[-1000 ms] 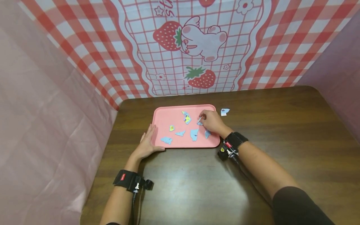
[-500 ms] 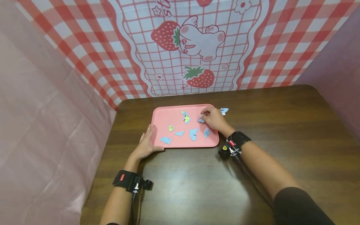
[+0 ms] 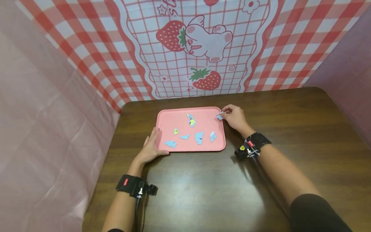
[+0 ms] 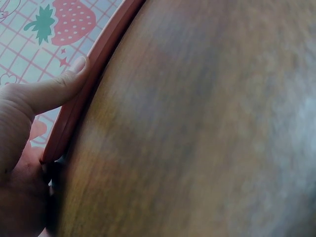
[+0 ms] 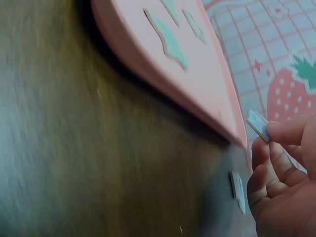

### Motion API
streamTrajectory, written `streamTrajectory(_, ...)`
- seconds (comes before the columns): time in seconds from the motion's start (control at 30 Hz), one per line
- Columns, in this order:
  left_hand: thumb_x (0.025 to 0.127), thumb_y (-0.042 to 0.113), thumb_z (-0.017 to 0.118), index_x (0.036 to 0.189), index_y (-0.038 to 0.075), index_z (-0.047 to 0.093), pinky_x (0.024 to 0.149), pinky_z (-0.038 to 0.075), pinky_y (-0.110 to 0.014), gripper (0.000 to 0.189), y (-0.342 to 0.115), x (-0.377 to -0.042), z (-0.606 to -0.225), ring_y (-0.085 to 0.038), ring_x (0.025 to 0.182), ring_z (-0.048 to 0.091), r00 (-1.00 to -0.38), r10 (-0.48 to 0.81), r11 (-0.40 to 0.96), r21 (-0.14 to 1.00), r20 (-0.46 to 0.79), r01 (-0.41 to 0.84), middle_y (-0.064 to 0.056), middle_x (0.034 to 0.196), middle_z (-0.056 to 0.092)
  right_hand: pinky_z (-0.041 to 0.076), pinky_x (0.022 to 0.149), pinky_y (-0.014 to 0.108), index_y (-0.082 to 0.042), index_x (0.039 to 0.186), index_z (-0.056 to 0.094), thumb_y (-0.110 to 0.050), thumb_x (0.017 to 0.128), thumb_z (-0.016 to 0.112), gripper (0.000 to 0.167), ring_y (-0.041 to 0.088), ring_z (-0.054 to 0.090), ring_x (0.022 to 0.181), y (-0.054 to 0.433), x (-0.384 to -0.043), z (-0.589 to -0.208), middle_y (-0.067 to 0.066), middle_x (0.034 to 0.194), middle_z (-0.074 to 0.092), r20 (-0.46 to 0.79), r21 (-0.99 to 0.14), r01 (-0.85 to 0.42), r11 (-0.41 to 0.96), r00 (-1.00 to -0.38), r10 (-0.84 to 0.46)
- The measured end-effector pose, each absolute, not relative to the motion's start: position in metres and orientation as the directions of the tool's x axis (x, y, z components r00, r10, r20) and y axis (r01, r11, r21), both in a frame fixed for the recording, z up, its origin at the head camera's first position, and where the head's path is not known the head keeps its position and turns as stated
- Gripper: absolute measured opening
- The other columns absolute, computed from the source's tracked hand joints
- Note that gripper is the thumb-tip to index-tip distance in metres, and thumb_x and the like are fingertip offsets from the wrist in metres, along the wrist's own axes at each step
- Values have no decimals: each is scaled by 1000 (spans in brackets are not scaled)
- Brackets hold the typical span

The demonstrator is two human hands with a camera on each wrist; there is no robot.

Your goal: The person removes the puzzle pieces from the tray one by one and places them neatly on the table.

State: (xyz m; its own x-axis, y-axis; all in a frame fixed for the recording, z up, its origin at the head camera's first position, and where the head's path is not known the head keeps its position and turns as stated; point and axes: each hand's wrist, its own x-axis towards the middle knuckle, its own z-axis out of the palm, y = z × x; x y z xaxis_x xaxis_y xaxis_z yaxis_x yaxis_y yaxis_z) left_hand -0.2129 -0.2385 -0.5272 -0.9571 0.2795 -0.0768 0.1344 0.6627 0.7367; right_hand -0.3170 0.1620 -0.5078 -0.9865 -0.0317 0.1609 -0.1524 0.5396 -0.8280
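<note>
My right hand point(image 3: 236, 118) pinches a small light-blue puzzle piece point(image 5: 257, 125) between thumb and fingers, by the tray's upper right corner. In the head view the held puzzle piece point(image 3: 219, 117) overlaps the tray rim. My left hand point(image 3: 149, 149) rests against the left front corner of the pink tray point(image 3: 174, 115), its thumb point(image 4: 64, 84) lying on the rim. On the tray lie several flat, irregular pieces, among them a blue puzzle piece point(image 3: 199, 138), a yellow puzzle piece point(image 3: 176, 131) and a blue-and-yellow puzzle piece point(image 3: 191, 120).
Another puzzle piece point(image 5: 238, 191) lies on the wooden table point(image 3: 203, 187) right of the tray, below my right hand; the hand hides it in the head view. A strawberry-print checked cloth point(image 3: 174, 64) hangs behind the table. Black straps with cameras and cables sit on both wrists.
My right hand has moved right from above the tray to its upper right rim, carrying the pinched puzzle piece along. My left hand has stayed at the tray's corner.
</note>
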Motion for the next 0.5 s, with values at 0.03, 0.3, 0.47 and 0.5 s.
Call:
streamTrajectory(0.03, 75, 32, 90, 162, 3, 14, 121, -5, -52, 118, -239, -213, -527, -31, 154, -1, -957, 280, 665, 734, -78, 135, -18, 168, -2, 46, 61, 20, 2, 100, 70, -8, 90, 71, 14, 13, 62, 72, 165, -318, -508, 15, 88, 71, 162, -831, -149, 536, -987, -24)
streamTrajectory(0.3, 76, 32, 90, 161, 3, 14, 121, -5, -53, 118, -239, -214, -528, -33, 154, -1, -956, 284, 670, 730, -79, 139, -19, 168, -2, 44, 63, 18, 3, 102, 69, -9, 90, 71, 18, 7, 59, 73, 190, -321, -511, 18, 92, 72, 135, -839, -85, 537, -989, 55)
streamTrajectory(0.47, 75, 32, 90, 162, 4, 14, 121, -4, -52, 118, -238, -213, -528, -31, 154, -1, -957, 279, 676, 725, -83, 134, -18, 168, -2, 43, 62, 18, 4, 104, 69, -10, 91, 70, 19, 5, 57, 69, 202, -319, -510, 17, 90, 71, 131, -833, -53, 551, -986, 104)
streamTrajectory(0.5, 75, 33, 90, 162, 4, 14, 121, -4, -52, 119, -238, -213, -528, -31, 154, -1, -957, 276, 676, 725, -87, 129, -17, 168, -2, 43, 61, 18, 3, 104, 69, -10, 91, 70, 19, 3, 57, 67, 205, -320, -510, 15, 89, 71, 130, -831, -44, 555, -985, 117)
